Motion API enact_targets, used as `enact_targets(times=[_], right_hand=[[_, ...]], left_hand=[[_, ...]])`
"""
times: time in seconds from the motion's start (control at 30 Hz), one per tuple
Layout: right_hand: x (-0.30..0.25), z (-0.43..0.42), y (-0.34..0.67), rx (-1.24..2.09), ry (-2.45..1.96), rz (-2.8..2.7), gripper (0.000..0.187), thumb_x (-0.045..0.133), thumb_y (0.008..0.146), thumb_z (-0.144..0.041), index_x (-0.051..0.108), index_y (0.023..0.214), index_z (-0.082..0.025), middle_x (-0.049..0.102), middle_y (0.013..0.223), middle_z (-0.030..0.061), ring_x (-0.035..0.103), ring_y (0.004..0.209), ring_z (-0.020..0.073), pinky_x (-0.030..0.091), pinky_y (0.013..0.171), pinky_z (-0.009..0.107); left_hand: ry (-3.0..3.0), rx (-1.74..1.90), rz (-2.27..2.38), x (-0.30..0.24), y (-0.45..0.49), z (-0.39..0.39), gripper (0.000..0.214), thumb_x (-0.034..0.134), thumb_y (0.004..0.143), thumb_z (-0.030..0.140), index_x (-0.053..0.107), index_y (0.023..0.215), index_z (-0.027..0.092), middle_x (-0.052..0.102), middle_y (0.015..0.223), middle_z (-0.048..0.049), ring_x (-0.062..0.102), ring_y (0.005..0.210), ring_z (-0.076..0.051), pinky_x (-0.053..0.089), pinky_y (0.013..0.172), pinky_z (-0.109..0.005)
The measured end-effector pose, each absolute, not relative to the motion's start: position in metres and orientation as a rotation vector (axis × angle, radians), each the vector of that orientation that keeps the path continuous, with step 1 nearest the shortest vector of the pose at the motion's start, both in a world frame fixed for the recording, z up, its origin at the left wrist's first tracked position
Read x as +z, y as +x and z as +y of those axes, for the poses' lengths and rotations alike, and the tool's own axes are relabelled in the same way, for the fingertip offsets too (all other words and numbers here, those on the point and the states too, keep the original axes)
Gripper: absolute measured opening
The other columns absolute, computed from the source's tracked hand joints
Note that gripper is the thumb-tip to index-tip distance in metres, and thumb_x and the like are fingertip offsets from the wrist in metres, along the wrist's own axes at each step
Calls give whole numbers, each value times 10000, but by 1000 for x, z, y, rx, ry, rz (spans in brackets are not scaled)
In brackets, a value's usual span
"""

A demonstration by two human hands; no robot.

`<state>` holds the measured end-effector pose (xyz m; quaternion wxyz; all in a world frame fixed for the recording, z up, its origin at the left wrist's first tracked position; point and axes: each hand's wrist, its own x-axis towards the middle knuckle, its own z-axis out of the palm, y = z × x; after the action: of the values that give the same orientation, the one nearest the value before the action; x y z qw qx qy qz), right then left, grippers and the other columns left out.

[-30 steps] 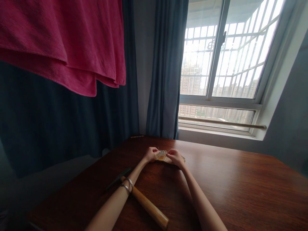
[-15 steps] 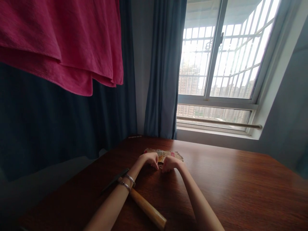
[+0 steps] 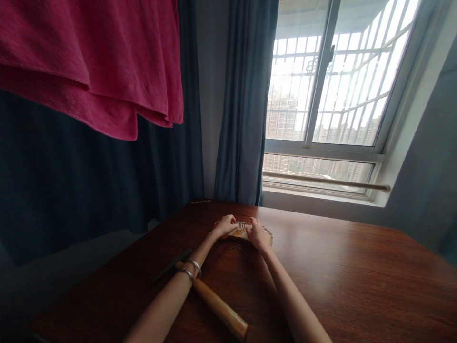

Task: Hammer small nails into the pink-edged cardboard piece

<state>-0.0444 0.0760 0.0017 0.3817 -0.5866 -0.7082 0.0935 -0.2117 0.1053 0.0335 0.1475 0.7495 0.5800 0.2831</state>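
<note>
Centre of frame: a small flat wooden block (image 3: 242, 232), pale, with a row of thin upright metal pins along its top. It lies on the far middle of the table (image 3: 357, 286).

Left hand (image 3: 225, 226): fingers curled over the block's left end, grasping it. Right hand (image 3: 256, 232): fingers curled over the right end, likewise grasping it. The pins stand exposed between the two hands.

Just below the block, a few thin dark nails (image 3: 238, 247) lie loose on the surface; too small to count.

Lower centre: a hammer (image 3: 219, 309) with a rounded, light wooden handle and a slim dark metal head lies diagonally under the left forearm. Two silver bangles (image 3: 191, 269) sit on that wrist.

Surface: dark reddish-brown wood, smooth and glossy, taking window glare at right.

Room: a coarse-weave magenta cloth (image 3: 89, 62) hangs in folds at upper left. Blue-grey curtains (image 3: 246, 105) hang at centre. A barred sliding window (image 3: 332, 85) fills the upper right, with a wooden rail (image 3: 324, 181) below it.
</note>
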Motion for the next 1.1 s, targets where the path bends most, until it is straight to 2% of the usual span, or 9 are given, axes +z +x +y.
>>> enact_targets(times=[0.1,0.17,0.3,0.47,0.6,0.73,0.97,1.1], right_hand=[[-10,77,-47,213,-1458,-1839,468,495,767,-179,458,1233,-162,575,1123,106,574,920,180,410,825,273],[-15,77,-48,201,-1437,-1866,456,514,753,-170,487,1208,-156,596,1081,99,560,941,186,401,841,273],[-16,73,-48,178,-1400,-1911,313,532,749,-185,594,1056,-189,609,1016,75,533,952,194,385,848,284],[-14,68,-51,169,-1385,-1910,207,529,769,-208,631,949,-219,602,985,58,524,924,191,380,824,287],[-15,67,-54,157,-1397,-1850,161,505,788,-208,653,851,-216,613,935,58,524,896,182,372,816,277],[-17,70,-56,157,-1413,-1795,153,518,774,-210,664,726,-198,635,787,41,537,806,172,373,785,266],[-17,70,-56,162,-1428,-1716,174,529,753,-207,664,642,-196,651,708,28,547,740,164,376,740,251],[-16,68,-55,168,-1423,-1685,187,540,751,-225,662,610,-207,647,687,34,547,732,170,377,708,246]], left_hand=[[2080,901,1796,25,-214,108,164,624,655,270,600,768,155,645,747,-29,579,687,-142,393,612,-216],[2021,916,1843,22,-216,109,249,657,621,270,588,830,152,639,729,-19,577,670,-141,391,603,-216],[1976,833,1688,21,-217,108,395,693,570,239,600,941,139,648,703,-3,594,672,-145,403,599,-210],[1949,705,1374,17,-215,108,230,644,603,227,672,805,121,672,679,-14,597,637,-148,397,538,-206],[1951,762,1375,15,-217,106,226,645,618,261,701,792,128,689,718,-26,602,676,-154,402,562,-205],[2004,754,1416,16,-218,104,247,628,657,308,716,818,143,683,718,-16,598,708,-158,399,580,-203],[2198,830,1357,11,-214,108,184,625,686,302,725,759,166,650,847,-25,585,780,-129,418,663,-184],[2205,837,1319,11,-212,106,178,626,696,295,723,776,169,661,826,-25,591,774,-128,420,658,-180]])
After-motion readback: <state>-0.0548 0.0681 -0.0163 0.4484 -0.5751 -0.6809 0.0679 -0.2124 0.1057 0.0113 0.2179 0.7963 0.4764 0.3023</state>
